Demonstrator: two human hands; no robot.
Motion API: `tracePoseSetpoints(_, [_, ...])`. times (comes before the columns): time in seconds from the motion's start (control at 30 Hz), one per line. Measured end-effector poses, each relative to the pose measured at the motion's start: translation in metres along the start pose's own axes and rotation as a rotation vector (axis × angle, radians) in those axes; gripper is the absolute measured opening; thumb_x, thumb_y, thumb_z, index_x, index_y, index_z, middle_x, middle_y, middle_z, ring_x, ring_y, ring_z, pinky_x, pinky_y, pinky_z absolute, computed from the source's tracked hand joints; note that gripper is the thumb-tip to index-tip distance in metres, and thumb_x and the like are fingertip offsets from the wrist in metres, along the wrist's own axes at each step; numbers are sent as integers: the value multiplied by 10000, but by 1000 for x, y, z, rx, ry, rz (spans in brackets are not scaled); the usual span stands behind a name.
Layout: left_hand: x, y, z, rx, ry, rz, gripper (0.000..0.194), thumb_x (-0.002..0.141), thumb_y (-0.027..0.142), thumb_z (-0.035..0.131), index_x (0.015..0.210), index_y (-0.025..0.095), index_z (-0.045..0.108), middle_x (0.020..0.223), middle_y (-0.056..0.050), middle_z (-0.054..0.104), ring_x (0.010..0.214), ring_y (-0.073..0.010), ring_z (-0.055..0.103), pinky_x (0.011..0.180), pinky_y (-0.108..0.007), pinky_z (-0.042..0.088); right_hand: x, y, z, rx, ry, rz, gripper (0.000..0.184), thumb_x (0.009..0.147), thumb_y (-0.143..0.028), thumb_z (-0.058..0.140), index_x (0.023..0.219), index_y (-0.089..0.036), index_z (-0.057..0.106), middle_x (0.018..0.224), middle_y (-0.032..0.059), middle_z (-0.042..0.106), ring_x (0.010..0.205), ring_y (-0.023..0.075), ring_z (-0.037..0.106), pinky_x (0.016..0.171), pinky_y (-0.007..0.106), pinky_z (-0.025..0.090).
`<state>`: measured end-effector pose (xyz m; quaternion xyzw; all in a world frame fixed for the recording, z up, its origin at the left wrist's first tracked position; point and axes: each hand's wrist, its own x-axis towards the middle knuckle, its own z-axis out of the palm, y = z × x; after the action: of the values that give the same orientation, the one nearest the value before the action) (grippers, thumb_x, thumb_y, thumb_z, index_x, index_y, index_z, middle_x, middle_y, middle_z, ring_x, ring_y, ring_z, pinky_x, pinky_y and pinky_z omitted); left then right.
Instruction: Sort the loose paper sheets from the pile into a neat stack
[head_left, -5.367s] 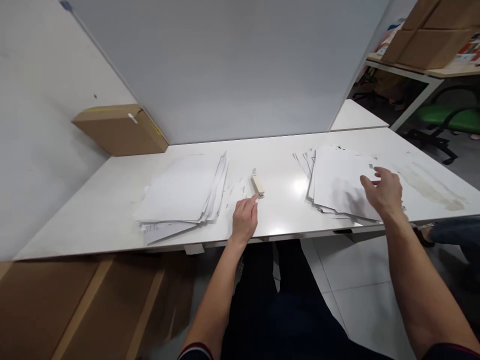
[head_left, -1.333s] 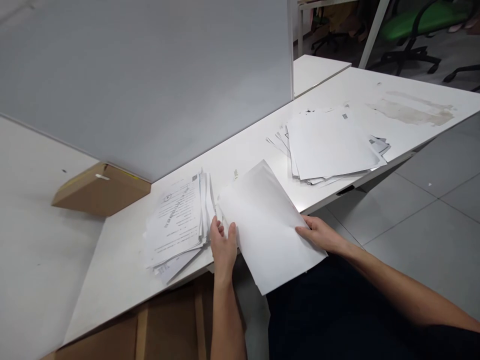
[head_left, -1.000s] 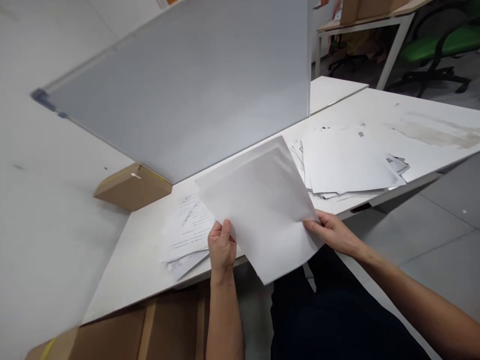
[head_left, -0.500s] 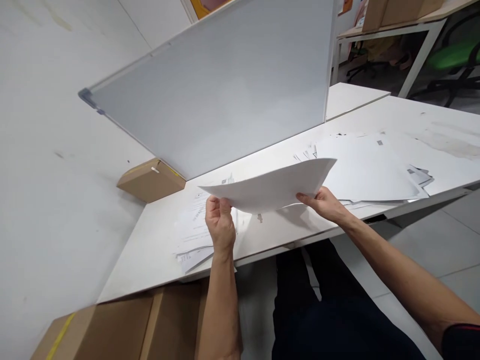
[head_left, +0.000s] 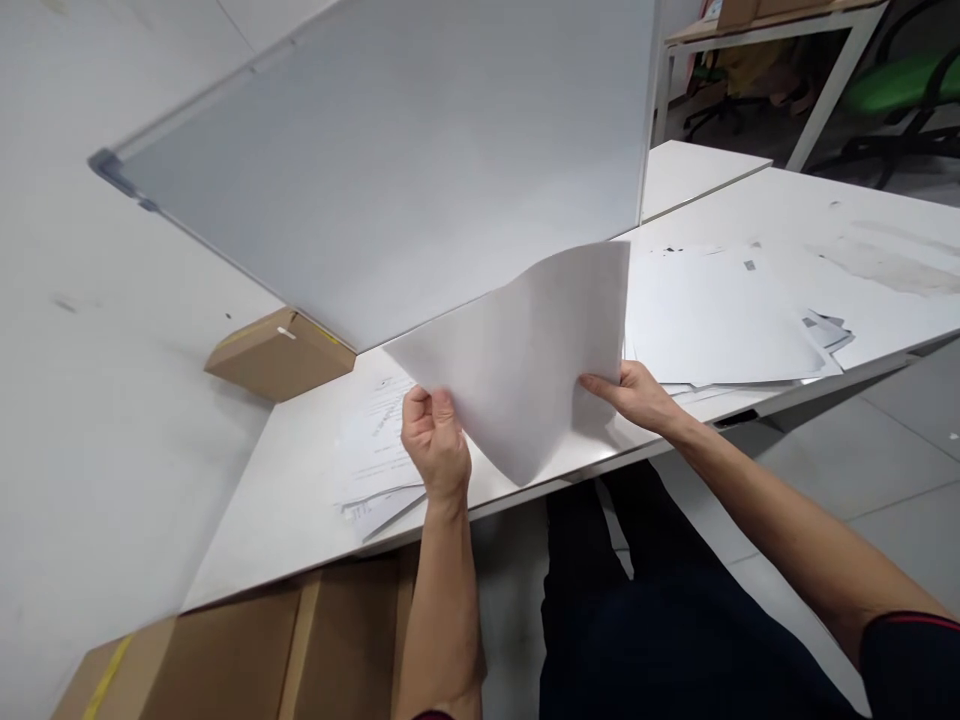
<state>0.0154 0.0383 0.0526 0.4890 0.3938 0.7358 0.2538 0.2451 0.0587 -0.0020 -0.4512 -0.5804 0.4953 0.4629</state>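
A blank-looking white sheet of paper [head_left: 525, 360] is held up above the table, bowed and drooping toward me in the middle. My left hand [head_left: 435, 440] pinches its left edge between thumb and curled fingers. On the opposite side my right hand [head_left: 634, 395] grips the sheet, thumb on the near face and fingers behind. Left of the sheet lies a stack of printed papers [head_left: 375, 450], partly covered by my left hand. To the right, a spread of white papers [head_left: 727, 320] lies on the table.
A large whiteboard [head_left: 420, 180] leans at the table's back, its left side near a cardboard box [head_left: 281, 355]. More cardboard boxes [head_left: 225, 650] stand below the white table [head_left: 247, 520] at left. A green chair [head_left: 892, 90] and another desk [head_left: 832, 90] are at the far right.
The sheet has tipped up from nearly flat, its far edge rising and its near edge sagging lower, so more of its face shows. Both hands keep their grip. The camera view has shifted slightly.
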Motion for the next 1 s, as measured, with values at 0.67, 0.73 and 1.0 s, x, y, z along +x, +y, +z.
tracePoseSetpoints(0.67, [-39, -17, -20, 143, -175, -485, 343, 710, 331, 673, 990, 181, 542, 721, 17, 637, 660, -106, 608, 689, -249, 506, -66, -12, -27, -391, -120, 111, 222, 842, -385, 473, 855, -199, 592, 814, 24, 643, 721, 186, 591, 595, 271, 441])
tracePoseSetpoints(0.73, [-57, -32, -28, 192, -307, -683, 495, 710, 338, 664, 1146, 182, 489, 748, -4, 648, 642, -123, 605, 643, -265, 508, -88, 1, -36, -339, -182, 255, 250, 842, -406, 464, 904, -195, 584, 826, 35, 644, 722, 193, 598, 587, 276, 455])
tracePoseSetpoints(1.0, [-72, -45, -23, 544, -581, -742, 809, 778, 330, 568, 1437, 219, 113, 676, 29, 576, 563, -108, 537, 583, -246, 453, -127, 23, -52, 2, -219, 642, 385, 811, -454, 512, 1084, -194, 593, 902, 56, 688, 777, 239, 659, 632, 322, 528])
